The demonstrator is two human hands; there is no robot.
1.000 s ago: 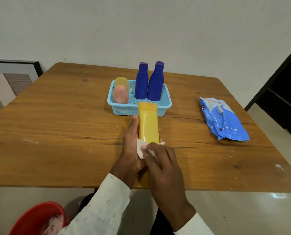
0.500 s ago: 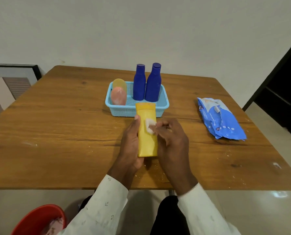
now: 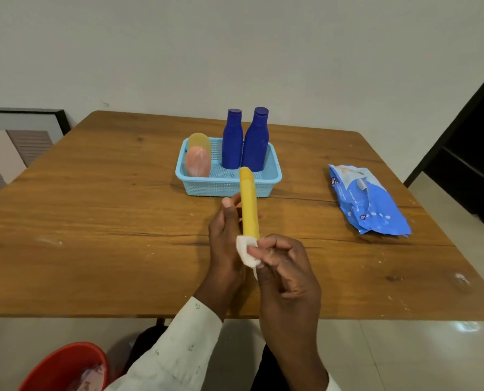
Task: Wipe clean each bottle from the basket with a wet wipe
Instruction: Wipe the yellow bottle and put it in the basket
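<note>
The right hand [image 3: 284, 273] pinches a small folded white wet wipe [image 3: 246, 251] between thumb and fingertips, pressed against the near, lower end of a slim yellow plastic bottle [image 3: 249, 206]. The left hand [image 3: 226, 244] grips that bottle from its left side, thumb up along it, holding it above the tabletop. The bottle's long axis runs away from the person, cap end far and leaning slightly left, so it lies directly ahead of the wipe; I judge the next stroke would travel up that axis with the right hand, which is the nearer one to the unwiped length. Just beyond the cap sits a light blue perforated plastic basket [image 3: 273, 182] holding two upright dark blue bottles [image 3: 243, 142] and, at its left end, a pink rounded bottle [image 3: 198, 165] with a yellowish one [image 3: 199, 140] behind. To the right, well apart, lies a blue wet-wipe packet [image 3: 367, 201]. All rests on a scuffed brown wooden tabletop [image 3: 94, 221] near a plain pale wall [image 3: 235, 52]; a red plastic bin [image 3: 63, 368] stands on the floor at lower left.
</note>
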